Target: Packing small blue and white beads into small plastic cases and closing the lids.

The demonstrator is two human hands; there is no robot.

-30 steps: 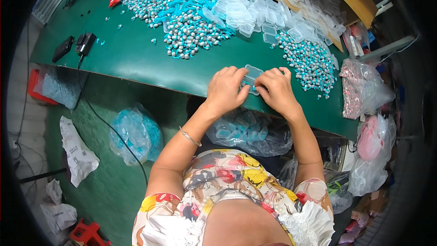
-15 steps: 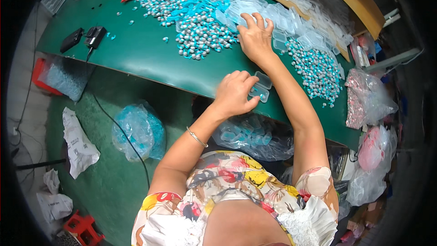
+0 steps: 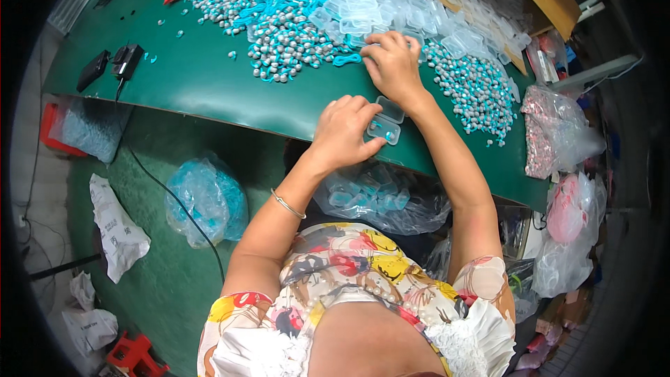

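L hand [image 3: 340, 131] grip clamped on open clear rect. plastic box [image 3: 383, 129] at its 3 o'clock, nr front edge of green desk [image 3: 195, 87]. R hand [image 3: 394, 66]: can't tell if grip's apart/together; looped teal cord [image 3: 345, 60] at its 9 o'clock.

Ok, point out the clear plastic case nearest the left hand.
The open case at the left hand, near the front edge of the green table, blue bits inside; the heaped cases lie farther back.
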